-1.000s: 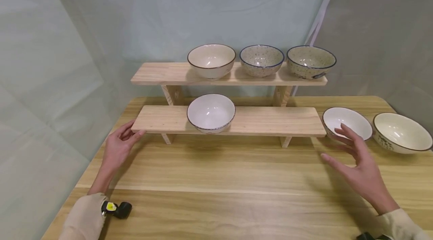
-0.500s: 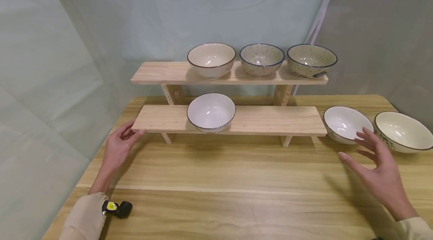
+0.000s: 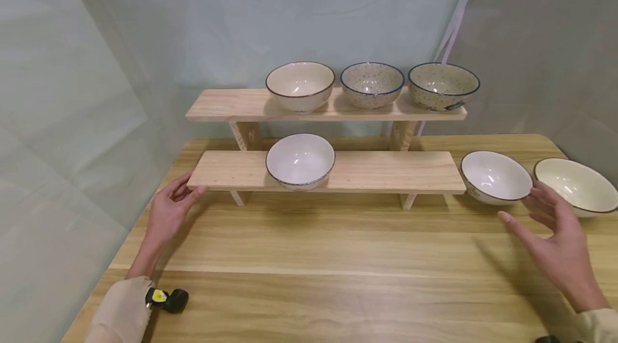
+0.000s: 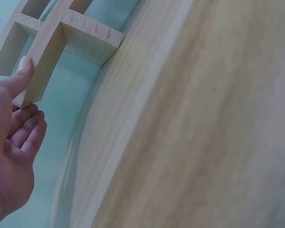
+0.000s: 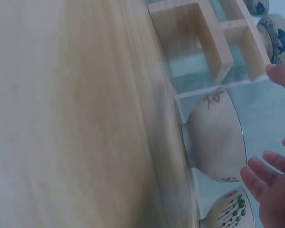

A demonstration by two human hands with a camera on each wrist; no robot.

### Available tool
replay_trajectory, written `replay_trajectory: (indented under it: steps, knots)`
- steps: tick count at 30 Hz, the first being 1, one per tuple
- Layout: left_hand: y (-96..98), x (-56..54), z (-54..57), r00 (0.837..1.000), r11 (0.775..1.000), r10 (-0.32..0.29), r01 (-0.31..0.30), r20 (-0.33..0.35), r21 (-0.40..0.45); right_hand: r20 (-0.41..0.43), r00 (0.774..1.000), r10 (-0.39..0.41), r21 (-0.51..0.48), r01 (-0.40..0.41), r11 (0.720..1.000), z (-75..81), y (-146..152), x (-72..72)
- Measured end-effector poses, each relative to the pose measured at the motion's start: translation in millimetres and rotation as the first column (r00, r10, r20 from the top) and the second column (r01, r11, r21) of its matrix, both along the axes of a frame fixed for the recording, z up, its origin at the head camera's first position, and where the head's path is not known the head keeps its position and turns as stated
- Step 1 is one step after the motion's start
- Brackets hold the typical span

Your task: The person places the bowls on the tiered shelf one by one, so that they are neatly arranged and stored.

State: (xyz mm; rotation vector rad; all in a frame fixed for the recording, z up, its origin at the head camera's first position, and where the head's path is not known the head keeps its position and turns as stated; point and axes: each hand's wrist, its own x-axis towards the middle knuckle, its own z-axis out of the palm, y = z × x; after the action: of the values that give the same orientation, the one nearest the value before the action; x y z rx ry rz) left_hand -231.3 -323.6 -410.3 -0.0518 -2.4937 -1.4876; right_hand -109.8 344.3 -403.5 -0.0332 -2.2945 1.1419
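Observation:
My left hand (image 3: 166, 214) grips the left end of the lower board of a two-tier wooden shelf (image 3: 386, 171). In the left wrist view its thumb lies on one face of the board (image 4: 43, 61) and its fingers curl at the corner. My right hand (image 3: 557, 238) is beside a white bowl (image 3: 494, 175) on the table, right of the shelf. Its fingers are spread and lightly bent, fingertips right at the bowl's right rim, thumb apart in front. A cream bowl (image 3: 574, 184) with a dark rim stands behind that hand, its plant pattern (image 5: 235, 211) showing in the right wrist view.
On the upper board stand a cream bowl (image 3: 300, 85), a speckled blue-rimmed bowl (image 3: 372, 85) and a greenish speckled bowl (image 3: 443, 85). Another white bowl (image 3: 300, 160) sits on the lower board. The wooden table (image 3: 314, 257) extends in front; pale sheeting (image 3: 338, 10) hangs behind.
My right hand has moved right, from in front of the white bowl's near-left side to its right rim. My left hand has stayed on the shelf's end.

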Motion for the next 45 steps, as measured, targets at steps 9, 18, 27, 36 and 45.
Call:
replay_trajectory:
  steps: [9,18,27,36,45]
  knots:
    - [-1.5,0.3,-1.5,1.000,1.000,-0.001,0.001,-0.003,-0.003,0.055,0.998,-0.026,0.009,0.025,1.000,-0.2,9,-6.2]
    - [-0.8,1.4,-1.5,1.000,1.000,-0.002,0.002,-0.005,-0.009,0.201,0.979,-0.043,0.008,0.042,0.999,-2.6,14,-10.2]
    - [-0.1,1.5,-2.4,1.000,1.000,-0.013,0.013,-0.009,0.014,0.244,0.969,-0.035,0.021,0.031,0.999,-4.3,16,-17.1]
    - [0.2,1.6,-1.7,1.000,1.000,-0.015,0.015,-0.012,0.005,0.220,0.975,-0.035,0.024,0.031,0.999,-7.3,19,-23.7]
    - [-0.1,-0.2,-0.8,1.000,1.000,-0.019,0.019,-0.016,0.014,0.231,0.971,-0.061,0.051,0.050,0.997,-7.8,16,-28.3]
